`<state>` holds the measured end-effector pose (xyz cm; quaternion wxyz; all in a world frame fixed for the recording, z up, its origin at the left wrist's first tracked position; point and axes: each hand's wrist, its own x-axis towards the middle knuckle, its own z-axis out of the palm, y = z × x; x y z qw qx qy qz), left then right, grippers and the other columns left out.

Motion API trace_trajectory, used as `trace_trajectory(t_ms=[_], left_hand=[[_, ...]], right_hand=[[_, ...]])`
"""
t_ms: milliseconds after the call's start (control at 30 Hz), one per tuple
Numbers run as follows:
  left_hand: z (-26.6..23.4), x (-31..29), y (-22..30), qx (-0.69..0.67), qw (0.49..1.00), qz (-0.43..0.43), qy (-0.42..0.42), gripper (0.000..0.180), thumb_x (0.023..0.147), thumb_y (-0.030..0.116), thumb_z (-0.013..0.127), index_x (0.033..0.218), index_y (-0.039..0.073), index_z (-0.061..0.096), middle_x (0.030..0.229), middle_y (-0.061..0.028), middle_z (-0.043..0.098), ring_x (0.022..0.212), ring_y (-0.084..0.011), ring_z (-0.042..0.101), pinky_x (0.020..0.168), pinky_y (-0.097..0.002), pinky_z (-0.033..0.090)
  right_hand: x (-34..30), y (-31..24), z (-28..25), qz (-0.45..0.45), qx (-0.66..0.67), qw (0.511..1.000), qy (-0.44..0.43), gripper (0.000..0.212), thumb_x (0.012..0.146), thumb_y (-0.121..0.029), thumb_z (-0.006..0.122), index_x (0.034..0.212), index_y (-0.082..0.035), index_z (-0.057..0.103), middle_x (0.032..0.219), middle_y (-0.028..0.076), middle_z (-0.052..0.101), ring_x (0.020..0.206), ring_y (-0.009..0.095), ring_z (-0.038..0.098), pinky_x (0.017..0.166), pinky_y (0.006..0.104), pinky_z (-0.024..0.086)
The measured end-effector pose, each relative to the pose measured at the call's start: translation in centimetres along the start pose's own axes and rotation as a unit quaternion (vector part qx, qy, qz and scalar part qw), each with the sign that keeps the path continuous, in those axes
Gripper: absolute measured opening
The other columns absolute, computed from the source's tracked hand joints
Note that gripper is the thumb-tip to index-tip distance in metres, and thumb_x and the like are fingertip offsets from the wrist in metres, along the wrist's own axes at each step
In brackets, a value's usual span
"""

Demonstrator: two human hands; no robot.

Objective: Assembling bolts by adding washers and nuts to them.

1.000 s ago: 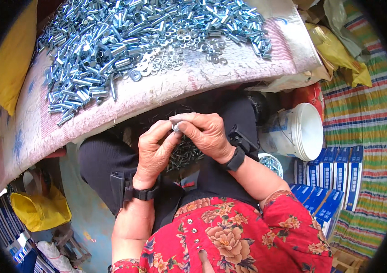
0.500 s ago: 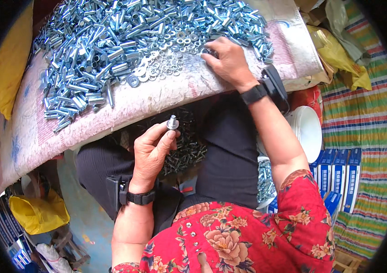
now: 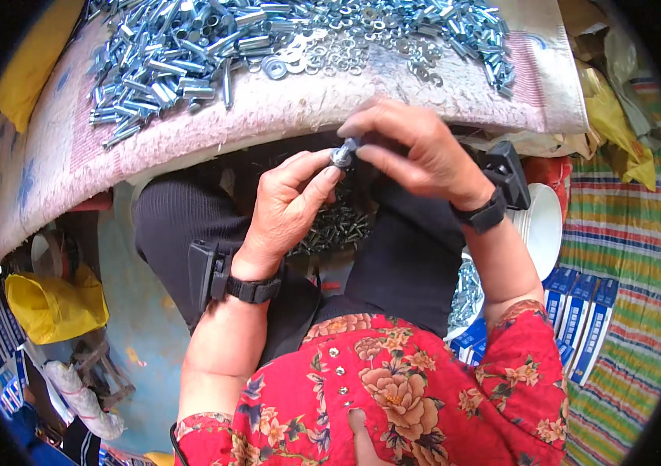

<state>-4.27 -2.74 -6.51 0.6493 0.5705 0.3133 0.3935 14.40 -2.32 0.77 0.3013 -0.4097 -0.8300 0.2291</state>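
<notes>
My left hand [image 3: 287, 198] is closed in a pinch around a small metal bolt [image 3: 343, 153] with a washer on it, its tip pointing up and away. Against that tip, the thumb and fingers of my right hand [image 3: 416, 155] come together. A small dark piece between them is too blurred to name. Both hands are over my lap, just in front of the cloth-covered table [image 3: 260, 116]. On the table lie a heap of shiny metal sleeves and bolts [image 3: 167, 66] and a scatter of loose flat washers [image 3: 326, 54].
Dark bolts [image 3: 338, 225] lie below my hands, between my knees. To the right are a white bucket [image 3: 544, 229], a container of metal parts [image 3: 466, 291] and blue-and-white boxes [image 3: 579, 318] on a striped sheet [image 3: 625, 256]. A yellow bag [image 3: 58, 307] sits at the left.
My right hand has left the washers on the table and come back to the bolt in my left hand. The left hand has risen slightly and moved right in the picture. The view has shifted.
</notes>
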Motion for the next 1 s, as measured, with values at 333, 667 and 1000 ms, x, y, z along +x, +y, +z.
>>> trace_trajectory(t_ms=[333, 667, 1000], left_hand=[[-0.9, -0.7, -0.1, 0.094, 0.994, 0.047, -0.012, 0.016, 0.084, 0.006, 0.057, 0.097, 0.0, 0.062, 0.074, -0.0017, 0.054, 0.062, -0.0071, 0.051, 0.055, -0.0201, 0.041], [0.0, -1.2, 1.2, 0.118, 0.97, 0.205, -0.05, 0.015, 0.078, 0.002, 0.061, 0.092, 0.0, 0.062, 0.083, -0.0103, 0.061, 0.076, -0.02, 0.059, 0.067, -0.0278, 0.046], [-2.9, -1.5, 1.8, -0.144, 0.988, -0.026, 0.046, 0.026, 0.084, 0.017, 0.06, 0.104, 0.001, 0.061, 0.08, -0.0035, 0.064, 0.061, -0.0069, 0.054, 0.053, -0.0191, 0.04]], right_hand=[[-0.3, -1.0, 1.5, 0.005, -0.007, 1.0, -0.013, 0.015, 0.074, -0.002, 0.061, 0.088, -0.002, 0.058, 0.081, 0.012, 0.057, 0.072, 0.027, 0.057, 0.062, 0.0316, 0.045], [-2.0, -0.4, 3.4, 0.118, 0.258, 0.937, 0.205, 0.035, 0.091, -0.028, 0.049, 0.067, -0.002, 0.056, 0.063, -0.001, 0.05, 0.054, 0.006, 0.041, 0.047, 0.0222, 0.034], [-3.2, -7.9, 7.0, -0.003, 0.195, 0.975, -0.111, 0.084, 0.074, -0.066, 0.05, 0.122, 0.002, 0.043, 0.127, 0.016, 0.043, 0.122, 0.032, 0.036, 0.105, 0.0416, 0.02]])
